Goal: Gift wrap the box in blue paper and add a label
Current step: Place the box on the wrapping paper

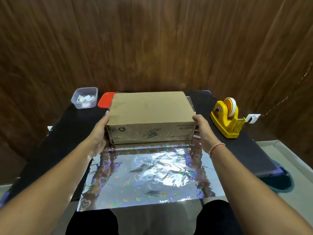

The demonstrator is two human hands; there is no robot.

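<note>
A brown cardboard box (150, 109) with upside-down print on its near side stands on the far part of a shiny silver-blue holographic wrapping sheet (152, 177) with heart shapes. The sheet lies spread on a black table (67, 133) and hangs over its near edge. My left hand (100, 133) grips the box's left end, thumb on the top edge. My right hand (202, 131) grips the right end, thumb at the top corner. The fingers of both hands are hidden behind the box's ends.
A yellow tape dispenser (227, 117) with a roll of tape stands at the right. A clear plastic tub (84, 98) holding small white paper pieces sits at the back left, with a red lid (105, 100) beside it. A wooden wall rises behind the table.
</note>
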